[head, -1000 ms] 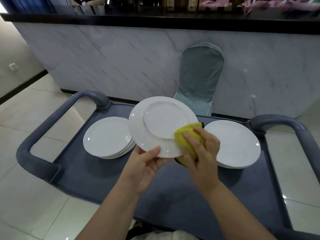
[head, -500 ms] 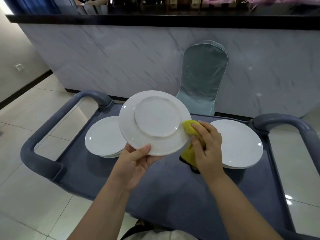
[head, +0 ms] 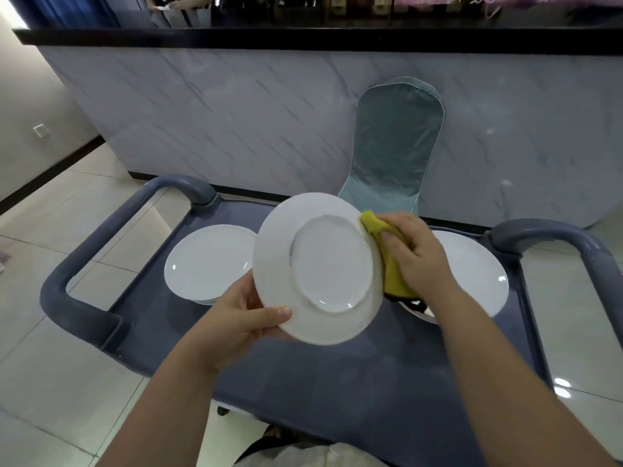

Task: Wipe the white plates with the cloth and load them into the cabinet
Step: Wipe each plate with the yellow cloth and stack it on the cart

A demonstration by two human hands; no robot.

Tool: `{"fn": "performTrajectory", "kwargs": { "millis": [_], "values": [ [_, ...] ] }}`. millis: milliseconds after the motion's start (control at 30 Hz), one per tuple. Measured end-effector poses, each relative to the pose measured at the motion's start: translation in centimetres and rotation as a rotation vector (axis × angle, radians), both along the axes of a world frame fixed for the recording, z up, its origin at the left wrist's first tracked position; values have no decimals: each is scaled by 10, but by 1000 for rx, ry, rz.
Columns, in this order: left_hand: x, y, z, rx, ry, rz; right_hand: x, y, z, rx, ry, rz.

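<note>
Pale tiled floor (head: 50, 382), grey marble-look counter front (head: 236, 123) w/ black top across far side. Teal fabric-covered chair back (head: 394, 143) stands against counter, right of centre.

Grey-blue plastic service cart (head: 303, 382) in foreground, curved handle loops at left and right ends.

- Left stack of white round plates (head: 205, 261): on cart deck, far left, face up. Count unclear.
- Right stack of white round plates (head: 472, 274): on cart deck, far right, partly hidden by right forearm.
- White round ceramic plate (head: 323, 267): held up above cart centre, between the two stacks, tilted, underside w/ foot ring toward camera.
- Left hand (head: 236, 325): grips plate at near-left rim. Thumb lies flat across the underside rim; other fingers go behind plate, can't see them.
- Right hand (head: 418, 257): fingers curled together, clamped on yellow bunched cloth (head: 394, 274), pressing it on plate's right rim. Cloth pokes out above fingertips and hangs below palm, w/ a dark edge at its lower end.

Near bottom edge: bit of light clothing, person's own.
</note>
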State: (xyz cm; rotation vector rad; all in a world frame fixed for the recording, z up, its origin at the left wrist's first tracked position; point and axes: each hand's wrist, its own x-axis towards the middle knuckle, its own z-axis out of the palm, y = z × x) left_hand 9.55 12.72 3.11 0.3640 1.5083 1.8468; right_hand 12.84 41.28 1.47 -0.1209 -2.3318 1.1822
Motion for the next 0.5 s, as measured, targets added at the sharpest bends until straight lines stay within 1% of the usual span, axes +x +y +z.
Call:
{"fn": "performTrajectory", "kwargs": {
  "millis": [33, 100, 167, 200, 233, 267, 300, 333, 433, 500],
  "values": [
    [2, 1, 1, -40, 28, -22, -10, 1, 13, 42, -22, 23],
    [6, 11, 1, -66, 63, -22, -25, -18, 33, 186, -3, 87],
    [11, 21, -4, -35, 56, 45, -27, -62, 35, 462, 114, 221],
    [13, 24, -8, 2, 18, 99, -22, -85, 31, 622, 181, 326],
    [14, 26, -11, 51, -27, 146, -16, -102, 30, 763, 224, 423],
    [15, 27, -14, 101, -66, 178, -14, -108, 33, 849, 225, 487],
    [16, 27, -15, 145, -97, 188, -18, -106, 39, 857, 194, 512],
    [16, 27, -15, 178, -116, 177, -26, -100, 47, 803, 142, 504],
    [17, 28, -17, 243, -146, 126, -61, -68, 66, 567, -123, 350],
    [17, 28, -19, 268, -226, 143, -75, -42, 66, 389, -292, 300]
  ]
}}
